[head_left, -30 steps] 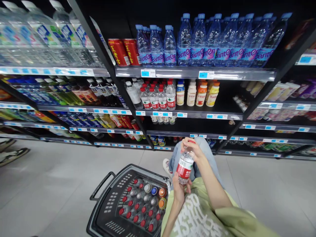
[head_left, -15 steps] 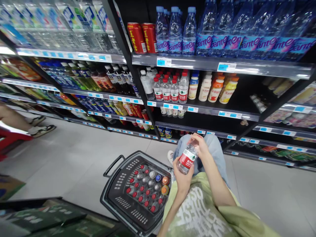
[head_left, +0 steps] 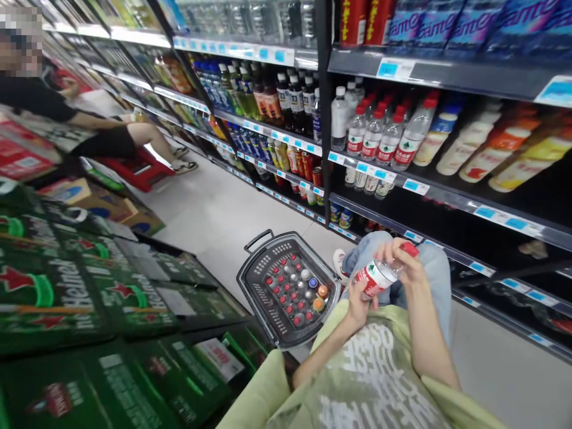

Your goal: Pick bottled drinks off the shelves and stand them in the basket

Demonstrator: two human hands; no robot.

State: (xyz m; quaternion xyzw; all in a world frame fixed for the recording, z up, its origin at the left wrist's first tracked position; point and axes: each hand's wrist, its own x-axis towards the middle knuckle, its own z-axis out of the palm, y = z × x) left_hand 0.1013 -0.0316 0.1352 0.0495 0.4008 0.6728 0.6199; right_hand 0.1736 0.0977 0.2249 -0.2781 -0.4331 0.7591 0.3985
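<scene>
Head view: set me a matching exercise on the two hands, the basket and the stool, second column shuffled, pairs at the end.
1. left hand
2. right hand
3. basket
4. stool

A. red
B. at the capped end of the water bottle
C. black and grey
D. around the bottle's lower part

Pairs: 1-D, 2-B, 3-C, 4-A

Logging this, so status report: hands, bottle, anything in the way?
Left hand grips tilted bottle. Right hand at its red-cap end. Basket off to the left, not blocking.
</scene>
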